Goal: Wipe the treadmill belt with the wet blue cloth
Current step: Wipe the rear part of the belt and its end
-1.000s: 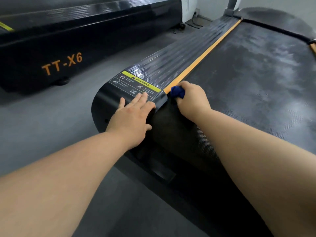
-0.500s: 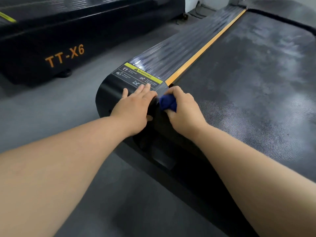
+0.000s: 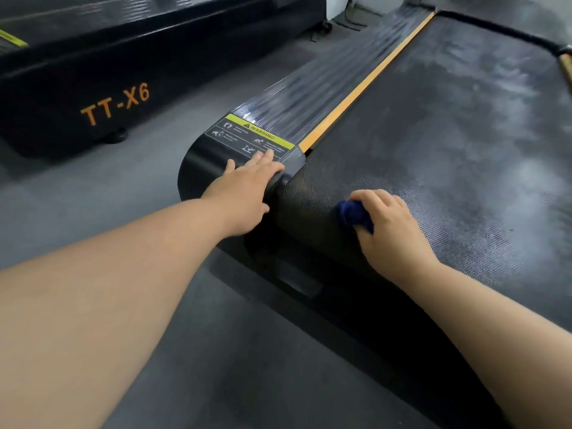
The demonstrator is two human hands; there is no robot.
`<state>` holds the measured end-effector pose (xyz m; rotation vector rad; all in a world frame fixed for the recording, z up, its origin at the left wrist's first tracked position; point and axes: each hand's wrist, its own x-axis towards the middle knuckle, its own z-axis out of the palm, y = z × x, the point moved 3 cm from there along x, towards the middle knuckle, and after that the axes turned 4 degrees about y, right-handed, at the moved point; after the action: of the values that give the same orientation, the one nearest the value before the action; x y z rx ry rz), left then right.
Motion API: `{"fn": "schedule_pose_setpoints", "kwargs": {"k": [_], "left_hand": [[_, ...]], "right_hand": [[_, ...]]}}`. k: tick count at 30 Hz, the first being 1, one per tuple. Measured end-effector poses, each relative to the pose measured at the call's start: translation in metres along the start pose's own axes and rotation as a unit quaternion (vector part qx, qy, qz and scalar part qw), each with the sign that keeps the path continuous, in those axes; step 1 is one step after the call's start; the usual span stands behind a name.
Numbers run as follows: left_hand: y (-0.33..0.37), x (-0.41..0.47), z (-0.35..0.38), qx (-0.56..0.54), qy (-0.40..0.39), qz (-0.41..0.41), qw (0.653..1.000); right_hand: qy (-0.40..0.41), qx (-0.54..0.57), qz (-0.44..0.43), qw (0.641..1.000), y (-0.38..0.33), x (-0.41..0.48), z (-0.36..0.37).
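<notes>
Blue cloth, bunched small, sits pressed under the right hand, whose fingers curl closed around it on the near end of the treadmill belt. Left hand lies open and flat on the black side rail, fingertips touching the warning label.

The belt lies open ahead; the side rail borders its left edge.
</notes>
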<state>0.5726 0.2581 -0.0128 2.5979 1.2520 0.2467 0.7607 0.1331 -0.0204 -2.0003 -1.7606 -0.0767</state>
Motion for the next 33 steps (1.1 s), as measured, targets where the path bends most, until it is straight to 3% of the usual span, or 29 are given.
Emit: {"fn": "schedule_pose_setpoints", "kwargs": {"k": [6,10,15,23,28,33], "left_hand": [[-0.001,0.002,0.001,-0.033,0.000,-0.001,0.999],[-0.003,0.003,-0.002,-0.049,-0.011,-0.003,0.999],[-0.009,0.004,0.002,-0.034,-0.012,0.007,0.999],[0.000,0.001,0.007,0.008,0.018,-0.007,1.000],[-0.003,0.005,0.014,0.023,0.028,0.014,0.999],[-0.005,0.006,0.013,0.025,0.001,0.018,1.000]], "right_hand": [[0.010,0.035,0.024,0.999,-0.042,0.039,0.033],[0.014,-0.019,0.019,1.000,-0.063,0.063,0.051],[-0.030,-0.054,-0.034,0.997,-0.036,0.034,0.029],[-0.006,-0.093,0.084,0.992,0.027,-0.028,-0.022],[0.013,-0.020,0.043,0.999,-0.036,0.018,0.012],[0.002,-0.106,0.018,0.994,-0.052,0.016,0.031]]}}
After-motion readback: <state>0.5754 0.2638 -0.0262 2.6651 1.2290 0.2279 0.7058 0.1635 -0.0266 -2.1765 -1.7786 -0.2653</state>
